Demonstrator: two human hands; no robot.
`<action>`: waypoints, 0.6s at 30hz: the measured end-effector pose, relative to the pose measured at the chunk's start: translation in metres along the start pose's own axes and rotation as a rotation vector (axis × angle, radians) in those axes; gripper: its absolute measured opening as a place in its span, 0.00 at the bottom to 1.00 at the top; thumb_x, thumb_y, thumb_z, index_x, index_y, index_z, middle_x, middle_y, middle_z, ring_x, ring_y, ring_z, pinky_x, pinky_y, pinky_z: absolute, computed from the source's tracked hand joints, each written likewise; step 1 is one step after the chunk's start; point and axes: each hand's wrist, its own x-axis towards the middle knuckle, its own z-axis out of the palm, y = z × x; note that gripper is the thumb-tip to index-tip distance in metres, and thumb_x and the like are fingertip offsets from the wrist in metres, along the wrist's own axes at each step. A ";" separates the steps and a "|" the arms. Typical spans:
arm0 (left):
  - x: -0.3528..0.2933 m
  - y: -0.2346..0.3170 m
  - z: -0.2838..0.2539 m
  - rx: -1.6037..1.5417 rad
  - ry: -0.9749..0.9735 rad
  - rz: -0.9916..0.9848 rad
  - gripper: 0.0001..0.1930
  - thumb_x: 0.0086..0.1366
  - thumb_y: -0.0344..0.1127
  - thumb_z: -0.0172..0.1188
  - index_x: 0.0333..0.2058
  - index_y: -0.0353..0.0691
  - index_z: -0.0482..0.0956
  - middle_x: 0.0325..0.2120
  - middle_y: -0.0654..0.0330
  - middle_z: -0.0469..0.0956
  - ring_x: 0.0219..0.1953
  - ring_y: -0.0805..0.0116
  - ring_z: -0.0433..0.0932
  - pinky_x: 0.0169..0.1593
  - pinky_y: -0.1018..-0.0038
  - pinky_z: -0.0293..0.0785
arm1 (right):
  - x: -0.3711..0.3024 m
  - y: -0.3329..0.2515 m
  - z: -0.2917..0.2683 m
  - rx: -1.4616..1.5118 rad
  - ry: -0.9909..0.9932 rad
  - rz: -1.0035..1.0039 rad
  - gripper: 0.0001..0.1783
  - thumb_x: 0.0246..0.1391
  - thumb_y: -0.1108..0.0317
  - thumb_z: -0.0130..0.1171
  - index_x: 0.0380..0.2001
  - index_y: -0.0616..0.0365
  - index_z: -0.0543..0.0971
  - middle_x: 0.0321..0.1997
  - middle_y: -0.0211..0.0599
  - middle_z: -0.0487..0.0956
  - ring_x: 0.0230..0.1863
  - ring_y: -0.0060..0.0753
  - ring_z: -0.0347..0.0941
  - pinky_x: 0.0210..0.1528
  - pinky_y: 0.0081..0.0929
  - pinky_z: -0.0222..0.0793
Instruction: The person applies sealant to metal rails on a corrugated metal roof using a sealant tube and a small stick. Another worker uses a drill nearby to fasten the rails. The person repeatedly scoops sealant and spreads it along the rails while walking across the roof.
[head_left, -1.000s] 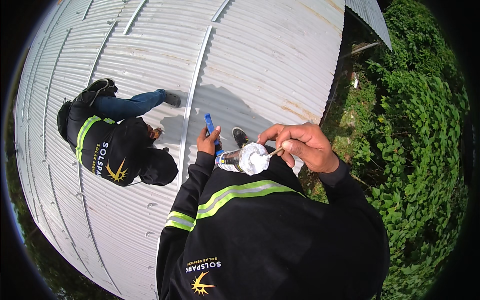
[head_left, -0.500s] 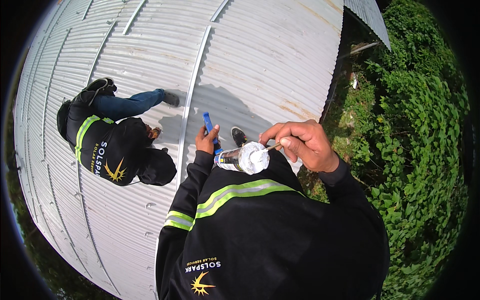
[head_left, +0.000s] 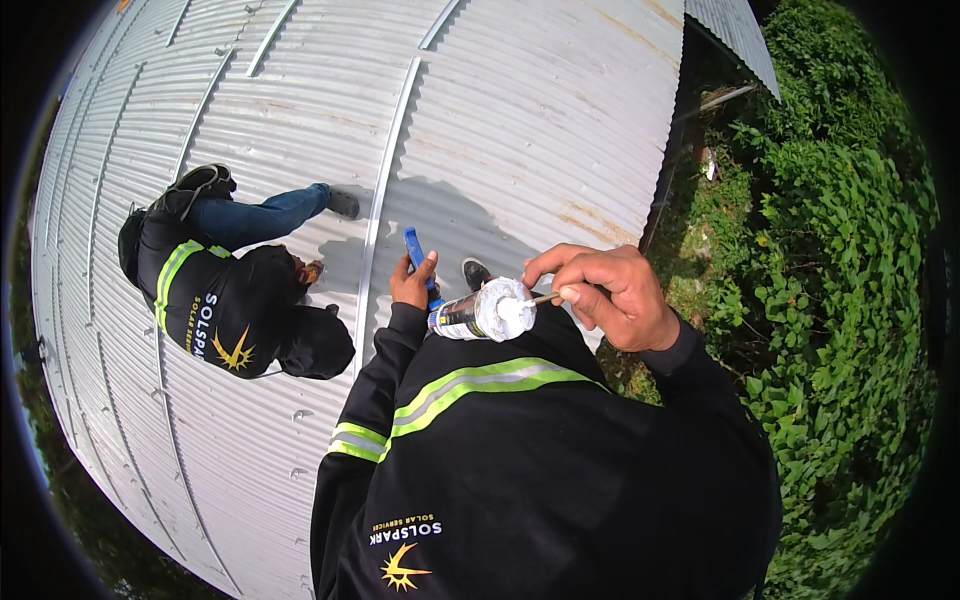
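White paste [head_left: 514, 316] already coats the cartridge [head_left: 460, 317]'s end; to its right, the right hand [head_left: 628, 303] pinches a stick [head_left: 546, 298]; to its left, the left hand [head_left: 408, 287] grips a blue handle [head_left: 413, 246].

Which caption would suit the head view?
On corrugated roofing, right grip holds a stick at a white-smeared tube, left grip a blue handle.

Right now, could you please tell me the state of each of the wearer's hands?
Left hand: closed, holding the blue tool.
Right hand: closed, pinching a thin stick at the white paste.
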 end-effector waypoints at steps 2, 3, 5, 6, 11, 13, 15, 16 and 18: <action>0.002 0.000 0.001 0.004 0.004 0.003 0.22 0.66 0.45 0.75 0.44 0.31 0.79 0.21 0.63 0.77 0.19 0.76 0.72 0.23 0.75 0.66 | -0.003 -0.004 -0.001 0.036 0.019 0.066 0.12 0.70 0.72 0.54 0.33 0.67 0.81 0.25 0.49 0.82 0.22 0.23 0.78 0.34 0.27 0.75; 0.002 -0.001 0.001 0.008 0.005 0.003 0.22 0.66 0.45 0.75 0.44 0.31 0.79 0.21 0.63 0.77 0.19 0.76 0.72 0.23 0.75 0.66 | -0.005 -0.006 -0.002 0.050 -0.001 0.131 0.12 0.70 0.72 0.54 0.33 0.67 0.81 0.23 0.47 0.81 0.24 0.24 0.79 0.36 0.27 0.75; 0.005 0.000 0.002 0.007 -0.005 0.006 0.22 0.66 0.45 0.75 0.44 0.31 0.80 0.21 0.63 0.77 0.19 0.77 0.72 0.24 0.75 0.66 | -0.005 -0.005 -0.004 0.076 -0.030 0.220 0.13 0.71 0.71 0.54 0.33 0.68 0.81 0.20 0.43 0.78 0.31 0.27 0.81 0.38 0.27 0.74; 0.006 0.000 0.002 0.006 -0.011 0.009 0.22 0.66 0.45 0.75 0.44 0.30 0.80 0.21 0.63 0.77 0.19 0.77 0.72 0.24 0.75 0.66 | -0.006 -0.004 -0.006 0.141 -0.036 0.230 0.13 0.71 0.70 0.53 0.33 0.68 0.81 0.19 0.42 0.77 0.34 0.28 0.81 0.38 0.26 0.74; 0.011 0.002 0.003 0.092 -0.001 0.044 0.24 0.66 0.46 0.75 0.47 0.29 0.80 0.22 0.63 0.78 0.20 0.77 0.73 0.25 0.75 0.67 | -0.004 0.018 -0.004 0.483 -0.072 0.204 0.16 0.74 0.66 0.54 0.34 0.68 0.80 0.42 0.44 0.81 0.24 0.16 0.69 0.28 0.18 0.66; 0.010 0.002 0.003 0.173 0.018 0.093 0.26 0.66 0.46 0.75 0.49 0.28 0.80 0.23 0.63 0.78 0.22 0.77 0.74 0.26 0.75 0.68 | -0.006 0.027 -0.004 0.655 -0.097 0.207 0.16 0.75 0.64 0.54 0.36 0.68 0.80 0.44 0.43 0.82 0.23 0.16 0.70 0.28 0.16 0.64; 0.008 0.003 0.004 0.116 0.003 0.059 0.26 0.66 0.46 0.75 0.49 0.28 0.80 0.23 0.62 0.79 0.22 0.77 0.74 0.26 0.75 0.68 | -0.006 0.037 -0.003 0.824 -0.054 0.187 0.16 0.76 0.62 0.52 0.38 0.66 0.78 0.39 0.42 0.81 0.29 0.22 0.74 0.30 0.17 0.66; 0.008 0.004 0.005 0.156 0.021 0.096 0.26 0.66 0.46 0.75 0.49 0.28 0.80 0.24 0.62 0.79 0.22 0.77 0.74 0.26 0.75 0.68 | -0.003 0.044 0.001 0.909 -0.001 0.165 0.16 0.77 0.61 0.51 0.39 0.64 0.78 0.36 0.41 0.80 0.32 0.25 0.76 0.33 0.18 0.67; 0.011 0.005 0.007 0.043 0.012 0.042 0.24 0.65 0.44 0.76 0.47 0.30 0.80 0.25 0.63 0.80 0.22 0.77 0.73 0.26 0.76 0.68 | 0.005 0.059 0.011 0.994 0.156 0.161 0.17 0.78 0.58 0.49 0.40 0.60 0.76 0.30 0.38 0.77 0.37 0.32 0.77 0.40 0.26 0.70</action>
